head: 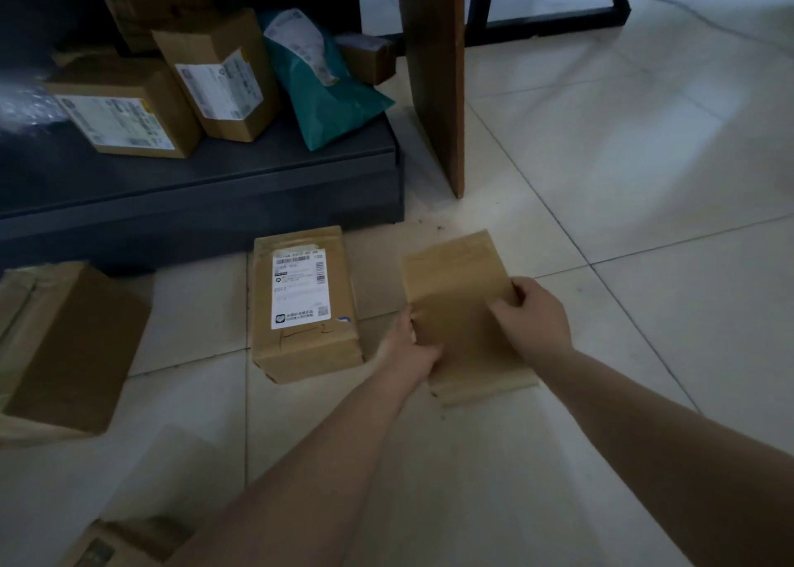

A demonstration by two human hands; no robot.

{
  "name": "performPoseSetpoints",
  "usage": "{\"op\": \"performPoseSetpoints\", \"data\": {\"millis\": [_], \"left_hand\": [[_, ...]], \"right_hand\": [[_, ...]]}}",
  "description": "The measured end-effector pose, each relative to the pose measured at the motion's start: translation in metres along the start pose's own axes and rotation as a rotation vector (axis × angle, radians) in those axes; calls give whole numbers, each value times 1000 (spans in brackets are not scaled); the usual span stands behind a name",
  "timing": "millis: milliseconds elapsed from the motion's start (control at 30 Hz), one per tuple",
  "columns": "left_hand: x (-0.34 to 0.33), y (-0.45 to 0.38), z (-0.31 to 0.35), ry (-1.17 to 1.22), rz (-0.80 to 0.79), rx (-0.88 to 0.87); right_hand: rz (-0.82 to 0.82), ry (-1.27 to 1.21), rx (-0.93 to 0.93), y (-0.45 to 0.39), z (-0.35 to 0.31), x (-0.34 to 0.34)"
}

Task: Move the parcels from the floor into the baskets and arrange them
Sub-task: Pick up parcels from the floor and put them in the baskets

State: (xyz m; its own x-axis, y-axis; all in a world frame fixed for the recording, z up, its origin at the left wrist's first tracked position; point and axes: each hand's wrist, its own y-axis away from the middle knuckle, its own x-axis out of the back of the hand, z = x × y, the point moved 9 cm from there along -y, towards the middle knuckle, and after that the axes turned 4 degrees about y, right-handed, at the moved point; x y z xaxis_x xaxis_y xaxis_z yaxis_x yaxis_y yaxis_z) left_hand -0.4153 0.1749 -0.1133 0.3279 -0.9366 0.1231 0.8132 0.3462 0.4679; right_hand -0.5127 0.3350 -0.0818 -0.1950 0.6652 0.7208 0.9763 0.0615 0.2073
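Note:
A plain brown cardboard parcel [455, 291] sits on the floor tiles in the middle of the view. My left hand [410, 347] grips its left edge and my right hand [532, 315] grips its right edge, fingers curled over the top. Just left of it lies a second brown parcel [300, 343] with a white shipping label, flat on the floor. A larger brown box [68, 347] lies at the far left, and another box corner [116, 543] shows at the bottom left. No basket can be made out.
A low dark shelf [215, 179] at the upper left carries several labelled boxes [124, 111] and a teal mailer bag [326, 98]. A brown wooden board [438, 72] stands upright beside it. Pale floor tiles [644, 179] stretch to the right.

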Motion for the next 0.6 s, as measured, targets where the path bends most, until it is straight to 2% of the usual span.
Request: {"op": "performPoseSetpoints", "data": {"millis": [100, 167, 233, 333, 433, 533, 600], "left_hand": [[22, -13, 8, -263, 112, -50], [29, -18, 13, -362, 151, -72], [30, -20, 12, -292, 153, -45], [31, -19, -2, -52, 150, 108], [28, -10, -19, 19, 72, 219], [29, -8, -14, -69, 95, 76], [33, -9, -2, -98, 150, -44]], "right_hand": [[44, -68, 158, 9, -31, 7], [-7, 44, 335, 22, -53, -4], [-107, 160, 506, 38, -69, -24], [-264, 177, 636, 50, -80, -47], [-311, 197, 640, 52, -79, -61], [-83, 364, 566, 40, -68, -52], [17, 382, 396, 26, -53, -40]]}}
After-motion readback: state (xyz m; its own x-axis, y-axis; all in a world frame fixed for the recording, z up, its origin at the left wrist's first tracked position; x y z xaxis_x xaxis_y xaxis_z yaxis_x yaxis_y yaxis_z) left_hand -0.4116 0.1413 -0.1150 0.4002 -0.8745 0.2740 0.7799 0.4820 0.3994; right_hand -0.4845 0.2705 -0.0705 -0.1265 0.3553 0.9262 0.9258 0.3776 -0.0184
